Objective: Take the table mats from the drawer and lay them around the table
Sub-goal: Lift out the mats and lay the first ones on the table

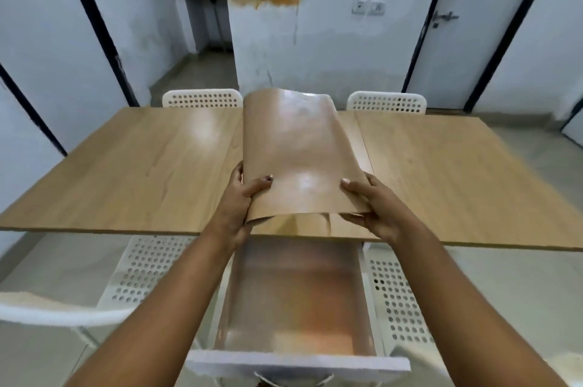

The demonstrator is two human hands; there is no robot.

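A curled table mat is gripped at its near corners by the left hand and right hand above the tabletop's near edge; it should be lowered flat, its far end pressed down; the drawer is left open below.

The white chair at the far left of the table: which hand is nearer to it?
Left. The left hand holds the mat on the chair's side; the right hand grips its opposite edge.

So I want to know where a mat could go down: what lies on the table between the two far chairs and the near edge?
In the head view the table is bare; only the held mat hangs above it.
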